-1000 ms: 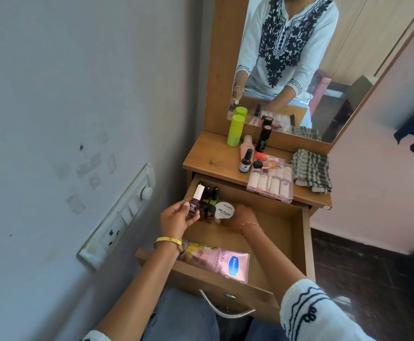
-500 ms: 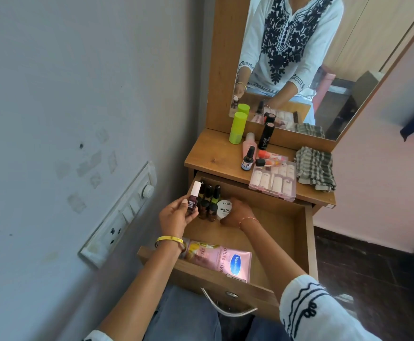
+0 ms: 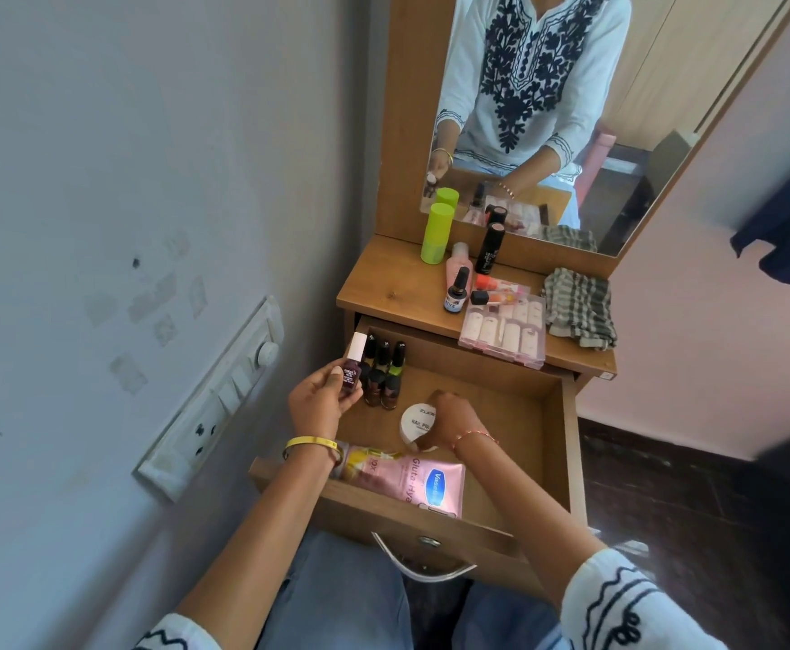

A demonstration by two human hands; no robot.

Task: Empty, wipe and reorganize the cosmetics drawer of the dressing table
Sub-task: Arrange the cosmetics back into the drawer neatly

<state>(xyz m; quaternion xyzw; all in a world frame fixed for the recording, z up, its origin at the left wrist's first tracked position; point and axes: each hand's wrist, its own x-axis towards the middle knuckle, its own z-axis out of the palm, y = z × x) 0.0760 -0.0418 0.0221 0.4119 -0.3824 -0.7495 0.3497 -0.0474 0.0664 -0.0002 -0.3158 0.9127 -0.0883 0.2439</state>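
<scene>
My left hand point(image 3: 320, 401) held a maroon nail polish bottle point(image 3: 352, 370) pinched between thumb and fingers, white cap up, long axis upright with a slight lean; it hung over the back-left corner of the open drawer point(image 3: 571, 443), just left of the row of dark polish bottles point(image 3: 383, 372) standing there, close enough that I could not tell whether it touched the nearest; the empty spot for it seemed to lie straight below and a little left, so the move looked like a short upright lowering, left hand far nearer than right. Further right, the round white jar point(image 3: 415, 423) sat on the drawer floor mid-left, lid facing up; my right hand point(image 3: 451, 422) curled over its right edge, fingers bent round the rim, holding it rather than resting flat. In front of both, the pink lotion tube point(image 3: 414, 478) lay flat along the drawer's near wall, long axis running left to right. On the tabletop point(image 3: 383, 293) beyond, other cosmetics and a folded checked cloth point(image 3: 580, 307) waited, well apart from either hand.
</scene>
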